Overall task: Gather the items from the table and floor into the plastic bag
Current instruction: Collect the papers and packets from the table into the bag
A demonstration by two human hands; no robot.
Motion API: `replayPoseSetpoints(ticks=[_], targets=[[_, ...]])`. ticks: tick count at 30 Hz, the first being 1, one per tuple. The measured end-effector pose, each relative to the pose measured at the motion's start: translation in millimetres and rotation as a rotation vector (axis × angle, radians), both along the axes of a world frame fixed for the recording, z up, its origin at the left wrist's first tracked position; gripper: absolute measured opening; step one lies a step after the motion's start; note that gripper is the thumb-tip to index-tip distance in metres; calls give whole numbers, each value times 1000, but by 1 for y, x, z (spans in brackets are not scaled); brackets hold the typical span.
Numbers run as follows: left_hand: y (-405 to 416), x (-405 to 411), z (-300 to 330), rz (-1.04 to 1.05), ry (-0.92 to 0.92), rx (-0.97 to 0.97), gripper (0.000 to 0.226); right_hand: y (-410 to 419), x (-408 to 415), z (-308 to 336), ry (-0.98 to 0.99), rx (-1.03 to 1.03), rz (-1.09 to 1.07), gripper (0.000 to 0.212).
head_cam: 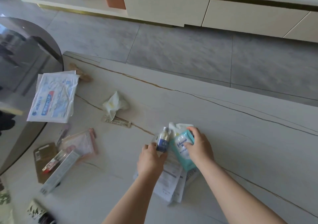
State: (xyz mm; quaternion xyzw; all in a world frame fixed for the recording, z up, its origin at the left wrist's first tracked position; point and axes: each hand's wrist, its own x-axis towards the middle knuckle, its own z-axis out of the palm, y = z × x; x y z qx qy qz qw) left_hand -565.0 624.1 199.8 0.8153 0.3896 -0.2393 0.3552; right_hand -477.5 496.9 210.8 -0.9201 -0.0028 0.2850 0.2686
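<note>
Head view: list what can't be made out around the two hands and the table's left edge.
- Papers: print blurred; partly under the left hand and right hand.
- Bottle: label too small to read; base hidden by left fingers.
- Teal pack: lower text too small; right fingers cover part.
- Patterned item: cut off by the bottom edge.
- Plastic bag: none can be identified for certain.

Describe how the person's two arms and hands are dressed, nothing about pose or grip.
Both forearms are bare, with no sleeves in view. The left hand and right hand wear no gloves; no rings, watch or bracelets are visible on the parts shown.
</note>
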Motion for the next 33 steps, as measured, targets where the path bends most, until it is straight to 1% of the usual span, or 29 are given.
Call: replayPoseSetpoints(ticks=[2,4,5,6,8,9,10,13,16,18,20,23,26,28,31,33], targets=[[-3,-11,3,60,22,-65,39,-2,-7,5,37,78,-45,57],[-3,-21,6,154,30,-139,32,-3,-12,12,121,113,-116,67],[-3,-27,9,207,29,-175,28,-4,-14,16,159,125,-153,65],[-3,-33,12,267,25,-211,25,-4,-16,19,185,136,-170,53],[-2,-47,24,398,-7,-274,17,-6,-23,31,208,176,-171,19],[-1,-54,33,460,-28,-293,13,-7,-27,40,227,213,-168,9],[1,-62,43,514,-43,-304,10,-7,-31,52,252,251,-161,4],[7,-85,80,626,-78,-321,10,-7,-45,91,307,329,-129,17],[12,-112,125,699,-111,-330,4,-4,-65,129,355,362,-93,16],[14,-130,158,760,-155,-346,11,0,-80,156,379,396,-39,15],[14,-149,190,828,-203,-368,13,4,-95,183,411,443,10,15],[10,-185,238,948,-270,-373,25,12,-126,228,469,471,62,16],[5,-223,282,1026,-329,-371,26,19,-161,264,524,500,113,16],[4,-253,304,1073,-358,-366,27,27,-186,287,570,509,146,17],[2,-300,333,1158,-395,-322,40,40,-226,315,649,511,195,18],[1,-330,348,1240,-439,-305,40,48,-252,330,699,509,238,16]])
